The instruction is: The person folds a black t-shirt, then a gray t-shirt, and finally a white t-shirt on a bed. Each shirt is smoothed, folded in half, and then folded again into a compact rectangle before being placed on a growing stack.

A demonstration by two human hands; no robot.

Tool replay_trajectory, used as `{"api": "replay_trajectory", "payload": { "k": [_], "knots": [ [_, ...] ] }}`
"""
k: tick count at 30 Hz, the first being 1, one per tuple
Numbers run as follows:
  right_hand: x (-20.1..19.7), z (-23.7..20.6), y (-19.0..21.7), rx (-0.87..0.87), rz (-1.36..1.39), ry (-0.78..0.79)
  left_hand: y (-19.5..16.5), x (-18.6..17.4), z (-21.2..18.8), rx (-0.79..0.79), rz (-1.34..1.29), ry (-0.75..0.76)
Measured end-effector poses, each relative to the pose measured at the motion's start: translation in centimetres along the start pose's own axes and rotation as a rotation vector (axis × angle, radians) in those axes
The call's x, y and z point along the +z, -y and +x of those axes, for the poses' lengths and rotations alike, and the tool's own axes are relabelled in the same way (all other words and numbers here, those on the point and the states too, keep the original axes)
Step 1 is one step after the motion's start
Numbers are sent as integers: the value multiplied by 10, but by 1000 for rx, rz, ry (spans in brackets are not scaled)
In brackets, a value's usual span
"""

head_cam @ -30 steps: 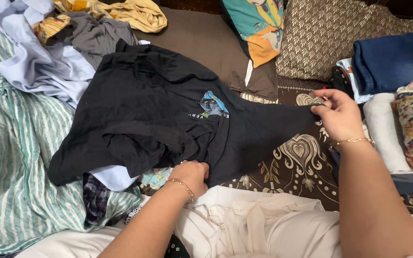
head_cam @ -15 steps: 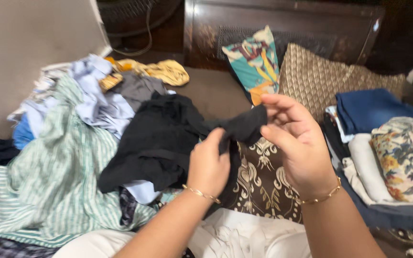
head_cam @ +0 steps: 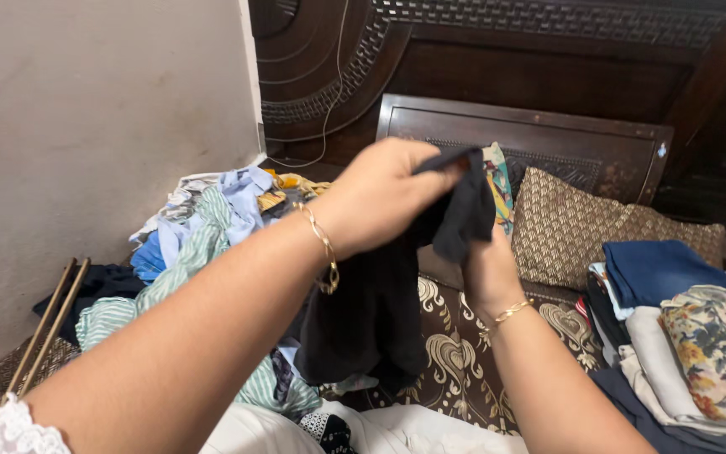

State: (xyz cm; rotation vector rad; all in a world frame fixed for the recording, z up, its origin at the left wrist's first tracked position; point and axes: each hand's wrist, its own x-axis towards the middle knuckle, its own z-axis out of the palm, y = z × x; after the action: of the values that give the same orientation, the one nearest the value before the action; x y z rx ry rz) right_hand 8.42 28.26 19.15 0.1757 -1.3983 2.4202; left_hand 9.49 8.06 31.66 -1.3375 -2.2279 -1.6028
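Observation:
A black garment (head_cam: 380, 319) hangs in the air above the bed, held up at chest height. My left hand (head_cam: 380, 197) grips its top edge, fingers closed on the dark cloth near the centre of the view. My right hand (head_cam: 485, 273) is lower and behind the fabric, also closed on it; its fingers are mostly hidden by the cloth. Both wrists wear gold bracelets. The garment's lower part droops down toward the patterned brown bedspread (head_cam: 455, 370).
A heap of unfolded clothes (head_cam: 203, 227), striped green, pale blue and yellow, lies at the left by the wall. Folded clothes (head_cam: 682, 336) are stacked at the right. A gold patterned cushion (head_cam: 581, 227) and a colourful pillow lean against the dark wooden headboard (head_cam: 531, 84).
The black garment lay spread flat on the bed; both hands gathered it and lifted it up. The view has tilted upward, now showing the headboard and wall.

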Motion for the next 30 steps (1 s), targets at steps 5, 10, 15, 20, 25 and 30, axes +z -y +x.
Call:
{"api": "replay_trajectory", "payload": {
  "k": [5, 10, 15, 20, 25, 30],
  "knots": [
    [16, -14, 21, -306, -97, 197, -10, -30, 2, 83, -80, -152],
    [3, -33, 48, -19, -584, 247, -21, -62, 11, 170, -82, -343],
    [-20, -52, 45, 283, -1072, 523, -30, -85, 15, 299, -254, -298],
    [-66, -54, 40, 459, -925, 275, -25, -108, 8, 265, -62, -363],
    [-120, -40, 51, 238, -1469, -2, -14, -143, -5, 338, -196, -365],
    [-154, -36, 73, -465, -1529, -436, -20, -171, -16, 44, 141, -458]
  ]
}}
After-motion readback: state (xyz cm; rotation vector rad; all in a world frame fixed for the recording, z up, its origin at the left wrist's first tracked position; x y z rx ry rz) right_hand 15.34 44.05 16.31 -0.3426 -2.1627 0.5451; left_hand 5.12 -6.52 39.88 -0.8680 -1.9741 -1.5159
